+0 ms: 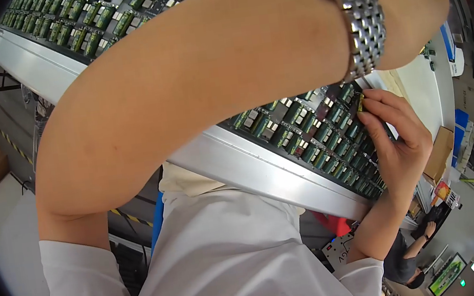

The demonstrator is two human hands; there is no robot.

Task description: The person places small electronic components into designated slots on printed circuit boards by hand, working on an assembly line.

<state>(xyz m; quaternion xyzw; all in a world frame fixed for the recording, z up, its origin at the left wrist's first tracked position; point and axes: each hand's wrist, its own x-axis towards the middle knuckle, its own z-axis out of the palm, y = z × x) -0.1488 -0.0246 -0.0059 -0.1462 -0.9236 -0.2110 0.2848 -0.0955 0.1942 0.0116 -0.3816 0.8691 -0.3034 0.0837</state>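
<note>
A bench with a broad silver rail [267,151] along its near edge runs diagonally in front of the person. On it lies a dark panel packed with rows of green components [321,134] and small silvery blocks, reaching from the bench's far left corner toward its right end. The person's left forearm [197,64] crosses above the panel, hiding its middle. Brown cardboard [439,154] stands beyond the right end. The left hand [418,10] is over the bench's far right corner; its fingers are out of sight, so their state cannot be told. The right hand [402,133] is at the panel's right edge, thumb and index finger pinched narrowly on a small yellow-green piece [359,101]. A silver link watch [362,17] circles the left wrist.
</note>
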